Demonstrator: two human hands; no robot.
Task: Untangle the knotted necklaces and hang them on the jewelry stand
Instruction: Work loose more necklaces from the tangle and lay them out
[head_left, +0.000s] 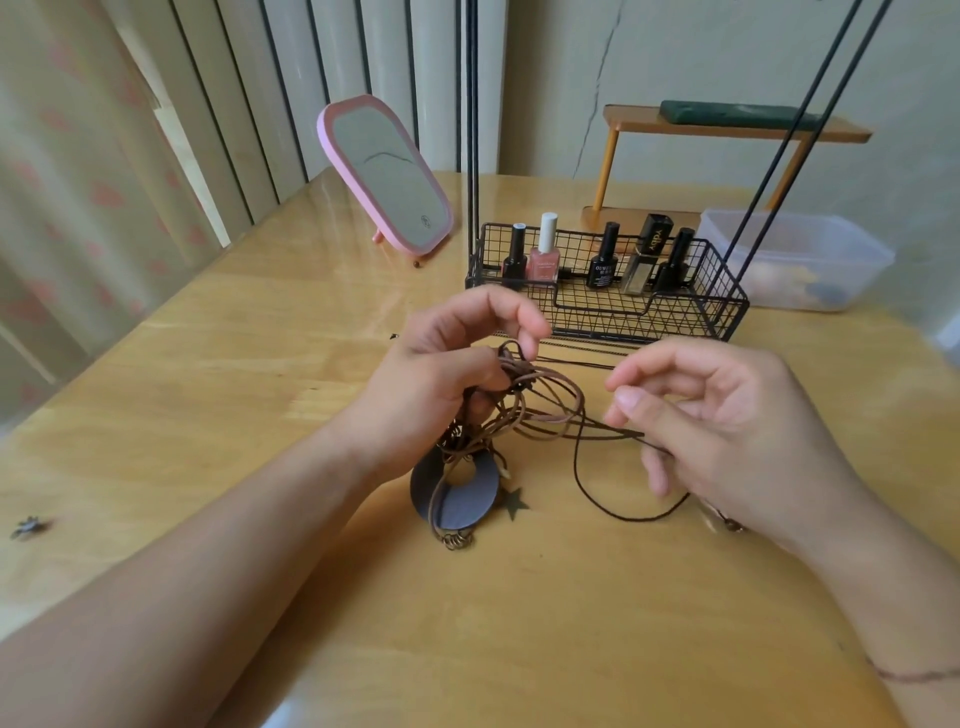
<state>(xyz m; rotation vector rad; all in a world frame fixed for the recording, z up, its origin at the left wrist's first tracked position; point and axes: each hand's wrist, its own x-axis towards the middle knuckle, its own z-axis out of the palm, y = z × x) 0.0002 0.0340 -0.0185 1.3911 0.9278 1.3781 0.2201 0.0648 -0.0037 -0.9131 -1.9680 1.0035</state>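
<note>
Wooden surface (218, 395) carried a wire basket (613, 306) and pink mirror (387, 174).
Left hand (447, 364) gripped knotted cords (524, 400); right hand (717, 426) pinched one dark cord (587, 467).

Two hands work over one wooden table (208, 395). One wire basket (727, 306) holds five bottles: four black (603, 257) and one pink (544, 260). One pink mirror (387, 174), one clear plastic box (810, 244) and one small wooden shelf (639, 120) stand behind.
</note>
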